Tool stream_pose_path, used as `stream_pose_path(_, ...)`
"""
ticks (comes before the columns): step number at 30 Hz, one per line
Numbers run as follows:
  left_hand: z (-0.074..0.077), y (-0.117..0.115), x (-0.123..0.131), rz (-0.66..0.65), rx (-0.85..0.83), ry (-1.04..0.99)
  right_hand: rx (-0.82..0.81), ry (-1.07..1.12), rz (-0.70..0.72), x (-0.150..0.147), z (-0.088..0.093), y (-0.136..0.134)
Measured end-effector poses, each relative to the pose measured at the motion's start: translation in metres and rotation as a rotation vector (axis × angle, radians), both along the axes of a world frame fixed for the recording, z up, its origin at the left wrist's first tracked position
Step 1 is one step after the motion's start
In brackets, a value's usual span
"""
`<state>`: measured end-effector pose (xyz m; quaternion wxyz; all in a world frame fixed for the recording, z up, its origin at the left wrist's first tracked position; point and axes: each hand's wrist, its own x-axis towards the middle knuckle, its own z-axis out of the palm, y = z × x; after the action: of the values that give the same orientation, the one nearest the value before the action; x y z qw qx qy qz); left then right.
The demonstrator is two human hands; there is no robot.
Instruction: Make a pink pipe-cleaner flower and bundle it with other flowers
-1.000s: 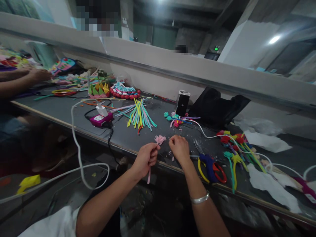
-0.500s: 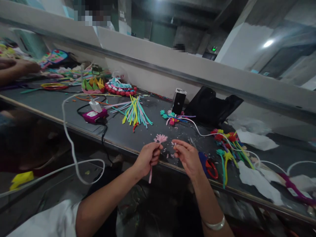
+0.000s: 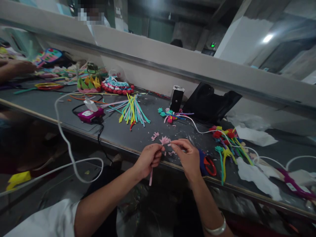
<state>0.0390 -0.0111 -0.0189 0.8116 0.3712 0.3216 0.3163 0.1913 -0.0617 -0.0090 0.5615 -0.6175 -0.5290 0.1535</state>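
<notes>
My left hand (image 3: 149, 158) is closed around the stem of a pink pipe-cleaner flower (image 3: 164, 140), whose petals fan out above the thumb and whose stem hangs below the fist. Close beside the petals, my right hand (image 3: 185, 154) pinches a small pink piece (image 3: 169, 144) between thumb and fingertips. I cannot tell whether that piece touches the flower. Loose pink pieces (image 3: 155, 136) lie on the dark table just behind the flower. Red-handled scissors (image 3: 210, 165) rest to the right of my right wrist, partly hidden by it.
Yellow, teal and lilac pipe cleaners (image 3: 134, 110) are fanned on the table. Finished flowers lie at centre (image 3: 169, 115) and right (image 3: 223, 135). A white cable (image 3: 202, 132) crosses behind. A black bag (image 3: 209, 103) leans on the divider. Another person's hand (image 3: 18, 68) is at far left.
My right hand has moved left toward the flower with its pink piece. The petals in my left hand have tilted right, showing loose pink pieces behind. The view has shifted slightly.
</notes>
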Motion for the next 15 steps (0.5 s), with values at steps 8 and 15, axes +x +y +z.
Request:
stream_pose_path(8,0.004,-0.004,0.000,-0.045,-0.002,0.009,0.034,-0.310,-0.135,-0.011,-0.001,0.002)
stream_pose_path(15,0.007,-0.007,-0.002,-0.050,0.010,0.007,0.053,-0.404,-0.186,-0.013,-0.005,0.002)
